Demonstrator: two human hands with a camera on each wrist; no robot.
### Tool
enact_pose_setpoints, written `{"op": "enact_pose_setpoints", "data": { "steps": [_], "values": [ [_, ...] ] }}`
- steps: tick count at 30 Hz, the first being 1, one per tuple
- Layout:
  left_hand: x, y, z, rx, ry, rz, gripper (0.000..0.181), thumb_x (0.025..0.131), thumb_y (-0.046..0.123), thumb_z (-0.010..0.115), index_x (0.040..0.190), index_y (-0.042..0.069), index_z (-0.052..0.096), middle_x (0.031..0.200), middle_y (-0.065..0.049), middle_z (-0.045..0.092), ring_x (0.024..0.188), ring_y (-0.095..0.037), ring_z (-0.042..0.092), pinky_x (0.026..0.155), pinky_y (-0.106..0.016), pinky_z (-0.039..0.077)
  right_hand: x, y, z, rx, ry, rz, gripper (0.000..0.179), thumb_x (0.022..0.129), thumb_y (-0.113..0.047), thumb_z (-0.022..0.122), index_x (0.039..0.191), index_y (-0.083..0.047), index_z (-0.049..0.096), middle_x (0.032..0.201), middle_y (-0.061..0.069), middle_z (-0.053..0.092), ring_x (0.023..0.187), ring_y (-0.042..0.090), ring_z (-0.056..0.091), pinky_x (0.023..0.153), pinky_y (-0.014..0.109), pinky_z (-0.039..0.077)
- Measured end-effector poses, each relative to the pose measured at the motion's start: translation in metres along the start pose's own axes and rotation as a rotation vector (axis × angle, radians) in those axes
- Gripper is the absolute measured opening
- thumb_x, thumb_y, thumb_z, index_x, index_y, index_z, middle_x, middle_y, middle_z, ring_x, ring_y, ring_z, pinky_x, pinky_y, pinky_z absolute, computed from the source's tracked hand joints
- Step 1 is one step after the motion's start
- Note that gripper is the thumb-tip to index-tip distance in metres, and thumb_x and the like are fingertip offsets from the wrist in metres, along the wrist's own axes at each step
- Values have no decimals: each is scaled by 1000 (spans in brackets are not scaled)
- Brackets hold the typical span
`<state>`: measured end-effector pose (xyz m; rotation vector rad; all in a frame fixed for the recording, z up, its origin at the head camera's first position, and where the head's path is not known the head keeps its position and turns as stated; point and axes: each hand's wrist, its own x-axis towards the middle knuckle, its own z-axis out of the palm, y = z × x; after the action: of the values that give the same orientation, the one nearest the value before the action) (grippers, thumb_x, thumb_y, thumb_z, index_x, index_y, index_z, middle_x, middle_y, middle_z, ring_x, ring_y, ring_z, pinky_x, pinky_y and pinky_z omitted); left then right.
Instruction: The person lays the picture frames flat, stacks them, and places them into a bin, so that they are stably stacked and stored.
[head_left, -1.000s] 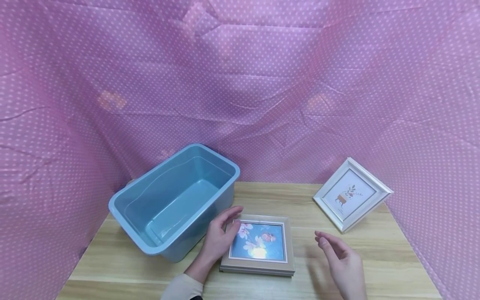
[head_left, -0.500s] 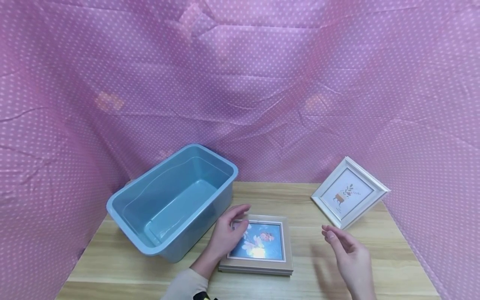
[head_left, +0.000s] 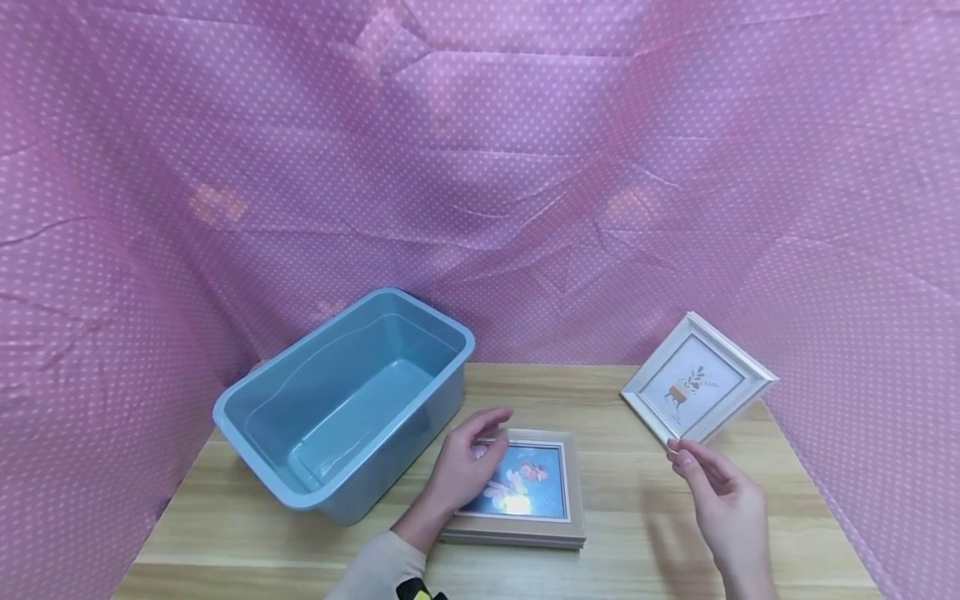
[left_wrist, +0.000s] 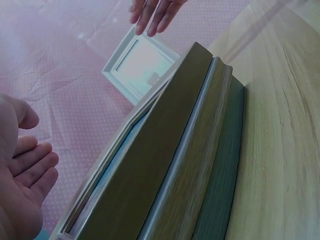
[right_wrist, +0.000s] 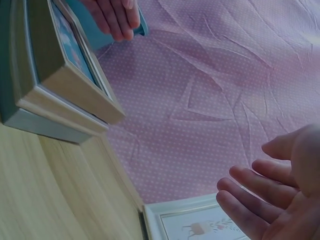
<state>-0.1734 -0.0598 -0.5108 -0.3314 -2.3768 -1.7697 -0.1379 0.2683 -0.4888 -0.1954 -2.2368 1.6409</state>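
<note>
Several picture frames lie stacked on the table. The top picture frame has a beige border and a blue picture with pink flowers. My left hand hangs over the left side of this stack, fingers loosely bent and gripping nothing. Its palm shows apart from the frames in the left wrist view. To the right, a white picture frame with a plant print stands leaning back. My right hand is in front of it, fingertips overlapping its lower corner in the head view. Nothing is between the right fingers, which are relaxed.
A deep blue plastic bin stands left of the stack, its near side close to my left forearm. Pink dotted cloth hangs behind and on both sides of the wooden table.
My right hand has moved right and forward, toward the white picture frame. My left hand has slid right, further over the top of the stack. The frames have stayed in place.
</note>
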Motion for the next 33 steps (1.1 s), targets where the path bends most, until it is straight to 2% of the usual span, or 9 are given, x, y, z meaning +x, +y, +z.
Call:
{"op": "enact_pose_setpoints", "data": {
  "steps": [4, 8, 13, 18, 26, 33],
  "values": [
    [1, 1, 3, -11, -9, 12, 38, 102, 4, 68, 140, 7, 70, 142, -11, 72, 135, -33, 67, 119, -55, 51, 2, 0, -4, -6, 4, 2, 30, 106, -9, 69, 130, 9, 70, 104, -31, 75, 89, -7, 76, 88, 5, 56],
    [4, 1, 6, -22, -46, 3, 38, 103, 7, 68, 141, 8, 69, 144, -10, 71, 137, -33, 65, 120, -57, 49, 6, 2, -8, -28, 16, -4, 28, 106, -9, 68, 128, 9, 71, 102, -33, 73, 88, -8, 76, 85, 5, 57],
    [6, 1, 11, -42, -100, -24, 39, 105, 13, 66, 144, 8, 66, 147, -12, 69, 137, -39, 64, 119, -56, 50, 12, 6, -14, -65, 24, 25, 31, 106, -13, 69, 130, 6, 71, 103, -33, 73, 87, -11, 74, 83, 4, 56],
    [9, 1, 15, -55, -123, -32, 40, 106, 16, 65, 145, 6, 65, 147, -14, 69, 135, -44, 65, 117, -54, 53, 16, 9, -18, -92, 15, 44, 33, 106, -16, 70, 132, 5, 71, 103, -33, 73, 86, -12, 72, 82, 4, 56],
    [13, 1, 21, -48, -156, -45, 41, 106, 17, 64, 146, 7, 64, 148, -12, 68, 138, -42, 63, 119, -56, 51, 25, 15, -26, -114, -1, 40, 36, 107, -18, 69, 133, 7, 69, 98, -37, 69, 88, -13, 72, 81, 4, 56],
    [16, 3, 29, -43, -194, -42, 41, 107, 18, 64, 146, 8, 65, 149, -11, 68, 139, -40, 63, 120, -57, 50, 31, 15, -33, -143, 40, 62, 35, 108, -20, 67, 134, 4, 69, 99, -35, 70, 85, -16, 69, 79, 2, 55]
  ]
}}
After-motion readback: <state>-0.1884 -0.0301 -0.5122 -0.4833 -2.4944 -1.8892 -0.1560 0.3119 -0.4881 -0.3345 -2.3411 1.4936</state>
